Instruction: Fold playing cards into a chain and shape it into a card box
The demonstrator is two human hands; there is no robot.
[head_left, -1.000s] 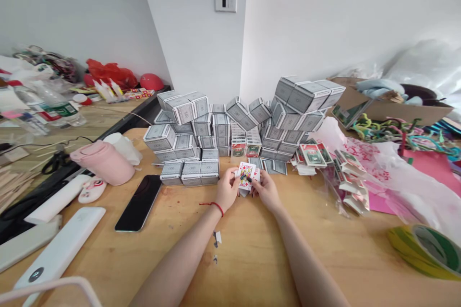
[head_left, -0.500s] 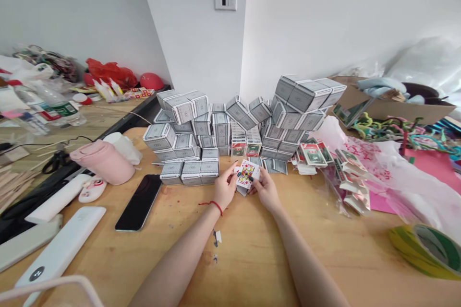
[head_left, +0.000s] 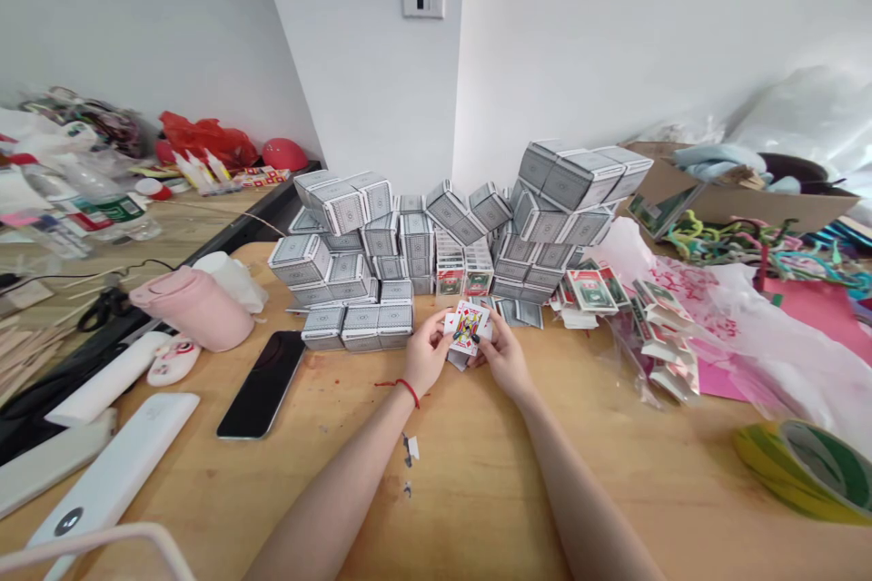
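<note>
Between my two hands are several playing cards [head_left: 469,325], face up, with a red-suited picture card on top. My left hand [head_left: 428,349], a red string round its wrist, pinches their left side. On the right side my right hand [head_left: 506,356] grips them, thumb over the face. Just behind rise stacked grey-patterned blocks that look made of playing cards, a left group [head_left: 344,286] and a right group [head_left: 545,236]. Two upright rows of red and green card boxes [head_left: 450,277] stand between the groups. Some grey-backed cards [head_left: 521,311] lie flat behind my right hand.
A black phone [head_left: 262,386], a pink cup [head_left: 191,307] and a white elongated device [head_left: 119,472] lie to the left. On the right are card boxes [head_left: 591,290], opened boxes [head_left: 666,336], pink-white plastic [head_left: 736,318] and a yellow-green tape roll [head_left: 807,472]. Paper scraps [head_left: 411,448] lie in front.
The picture card has turned slightly more upright in my fingers. Both hands keep their hold in nearly the same place, and the view has shifted very slightly.
</note>
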